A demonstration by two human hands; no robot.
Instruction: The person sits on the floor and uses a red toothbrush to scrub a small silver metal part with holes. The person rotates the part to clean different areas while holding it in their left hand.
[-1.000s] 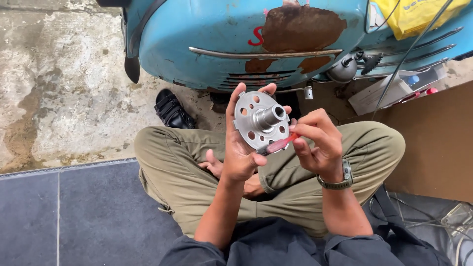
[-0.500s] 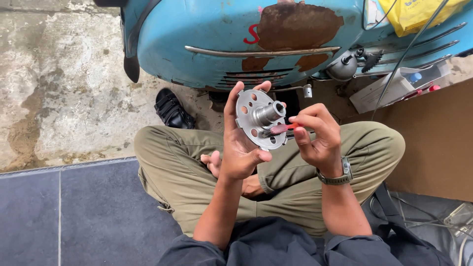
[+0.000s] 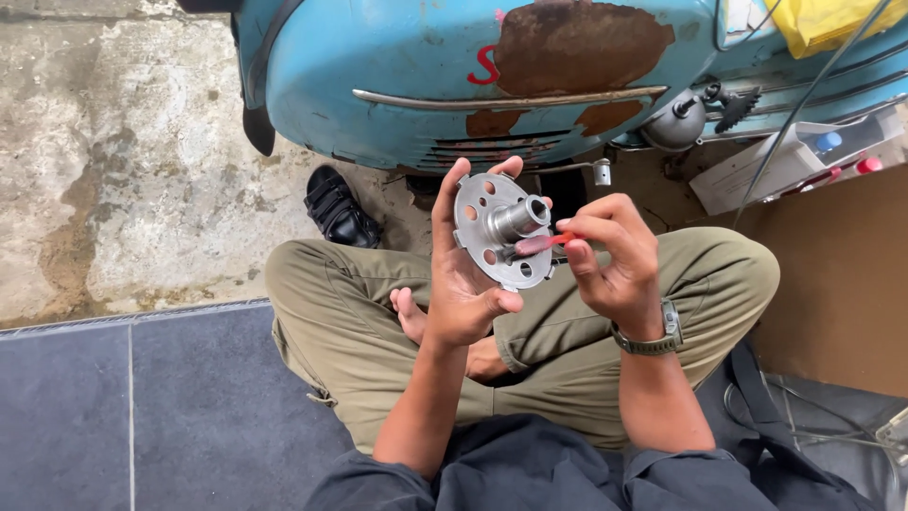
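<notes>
My left hand [image 3: 463, 284] holds up a round grey metal hub plate [image 3: 494, 232] with several holes and a short central tube. Its fingers wrap around the plate's rim from behind. My right hand [image 3: 615, 260], with a watch on the wrist, pinches a small red-handled brush [image 3: 541, 243] whose tip touches the base of the central tube. Both hands hover above my crossed legs in olive trousers.
A rusty light-blue scooter body [image 3: 473, 76] stands directly ahead. A black sandal [image 3: 340, 210] lies on the concrete floor to the left. A white tray with small bottles [image 3: 794, 161] sits at the right, beside brown cardboard [image 3: 842, 284]. Dark tiles cover the floor at lower left.
The red brush tip has shifted from the plate's lower edge up to the base of the central tube. The plate has tilted slightly in my left hand.
</notes>
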